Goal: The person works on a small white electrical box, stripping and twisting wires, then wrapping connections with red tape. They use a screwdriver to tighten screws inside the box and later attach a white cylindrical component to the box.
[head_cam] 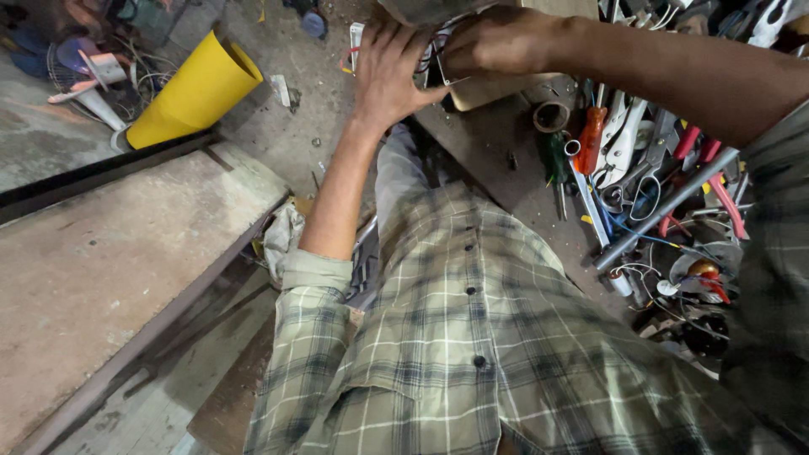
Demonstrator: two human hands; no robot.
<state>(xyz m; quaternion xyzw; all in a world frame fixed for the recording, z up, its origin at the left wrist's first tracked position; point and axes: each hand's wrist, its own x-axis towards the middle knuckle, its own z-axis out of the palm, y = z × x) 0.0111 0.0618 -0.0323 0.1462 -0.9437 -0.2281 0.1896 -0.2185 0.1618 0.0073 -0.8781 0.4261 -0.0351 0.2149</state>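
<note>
My left hand (389, 72) lies flat with its fingers spread against a grey metal piece (425, 10) at the top edge of the view. Right beside it, my right hand (497, 40) is curled into a fist around a small part with red and white wires (432, 52), just above a tan box (487, 91) on the dark bench. The two hands touch around the wires. What exactly sits inside the right fist is hidden. My plaid shirt fills the lower middle.
The bench at right is crowded with tools: an orange-handled screwdriver (590, 139), a green one (556, 164), red-handled pliers (716, 190), a grey metal rod (666, 206), a tape roll (550, 116). A yellow rolled sheet (198, 88) leans at upper left beside a concrete slab (101, 261).
</note>
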